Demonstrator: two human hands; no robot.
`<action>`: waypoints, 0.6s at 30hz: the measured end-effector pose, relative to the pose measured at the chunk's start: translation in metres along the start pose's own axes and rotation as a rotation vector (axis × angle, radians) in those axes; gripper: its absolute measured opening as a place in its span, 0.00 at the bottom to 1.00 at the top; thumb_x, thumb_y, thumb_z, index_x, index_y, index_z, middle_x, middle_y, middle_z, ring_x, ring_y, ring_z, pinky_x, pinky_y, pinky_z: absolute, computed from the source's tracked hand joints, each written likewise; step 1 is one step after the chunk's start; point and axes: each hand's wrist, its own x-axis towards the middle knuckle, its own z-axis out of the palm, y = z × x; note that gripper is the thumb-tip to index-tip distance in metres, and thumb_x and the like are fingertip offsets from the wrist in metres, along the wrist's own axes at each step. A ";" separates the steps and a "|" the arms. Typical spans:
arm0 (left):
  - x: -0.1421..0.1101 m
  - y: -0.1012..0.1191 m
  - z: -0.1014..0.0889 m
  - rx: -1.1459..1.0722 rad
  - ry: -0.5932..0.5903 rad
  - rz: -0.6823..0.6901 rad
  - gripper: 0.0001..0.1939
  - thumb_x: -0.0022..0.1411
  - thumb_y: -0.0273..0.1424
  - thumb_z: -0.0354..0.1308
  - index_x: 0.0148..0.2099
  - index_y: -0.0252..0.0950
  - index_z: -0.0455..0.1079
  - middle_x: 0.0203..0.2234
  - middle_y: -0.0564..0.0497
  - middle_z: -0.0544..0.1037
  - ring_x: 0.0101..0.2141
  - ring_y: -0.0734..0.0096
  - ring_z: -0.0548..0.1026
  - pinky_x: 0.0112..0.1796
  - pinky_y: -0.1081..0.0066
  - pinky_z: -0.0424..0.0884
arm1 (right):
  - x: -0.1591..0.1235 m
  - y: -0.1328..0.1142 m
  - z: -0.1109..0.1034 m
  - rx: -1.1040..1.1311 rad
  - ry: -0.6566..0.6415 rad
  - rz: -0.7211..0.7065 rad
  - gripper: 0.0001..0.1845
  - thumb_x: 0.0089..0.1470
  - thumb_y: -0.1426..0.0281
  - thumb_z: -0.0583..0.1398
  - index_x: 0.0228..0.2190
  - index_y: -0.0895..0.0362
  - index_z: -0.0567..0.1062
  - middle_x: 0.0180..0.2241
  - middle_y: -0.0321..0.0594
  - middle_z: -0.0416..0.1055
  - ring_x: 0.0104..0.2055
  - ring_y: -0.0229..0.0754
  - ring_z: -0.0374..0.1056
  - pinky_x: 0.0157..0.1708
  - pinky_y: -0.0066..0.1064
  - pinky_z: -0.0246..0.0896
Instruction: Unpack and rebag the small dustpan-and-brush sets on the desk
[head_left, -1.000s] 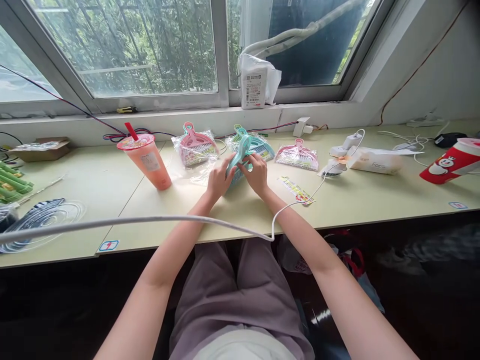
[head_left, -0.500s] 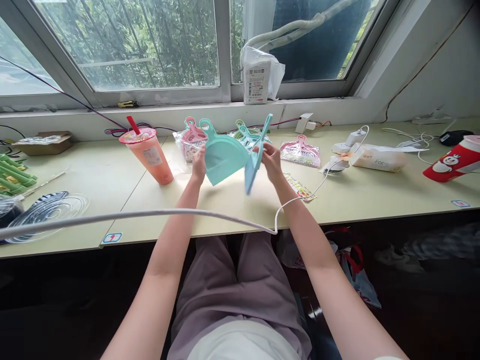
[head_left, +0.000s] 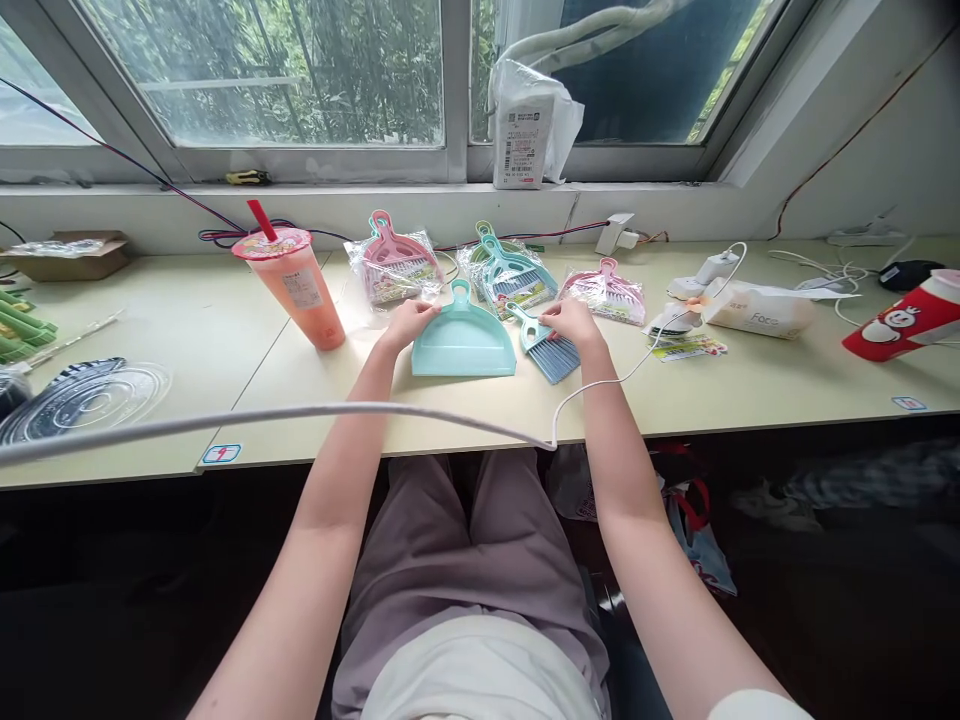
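Head view: we seem to be setting the brush point(head_left: 553, 357) right of the dustpan point(head_left: 463, 347) on the table point(head_left: 480, 398). Our left hand point(head_left: 412, 323) touches the dustpan's left shoulder, pinching or not we cannot tell; our right hand's point(head_left: 568, 320) fingers pinch the brush. Next calls for loosening gently. Room lies before the dustpan, toward the table's edge; bagged sets point(head_left: 508, 265) crowd behind it.

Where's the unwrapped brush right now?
In the head view, the brush, with the right hand at its upper edge, lies on the table just right of the dustpan.
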 end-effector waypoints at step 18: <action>-0.008 -0.003 0.019 0.235 0.099 0.246 0.05 0.57 0.34 0.66 0.32 0.38 0.78 0.36 0.44 0.75 0.43 0.55 0.72 0.49 0.63 0.65 | 0.018 0.013 0.026 -0.277 0.134 -0.158 0.20 0.59 0.77 0.57 0.47 0.50 0.82 0.52 0.46 0.75 0.57 0.56 0.65 0.60 0.54 0.48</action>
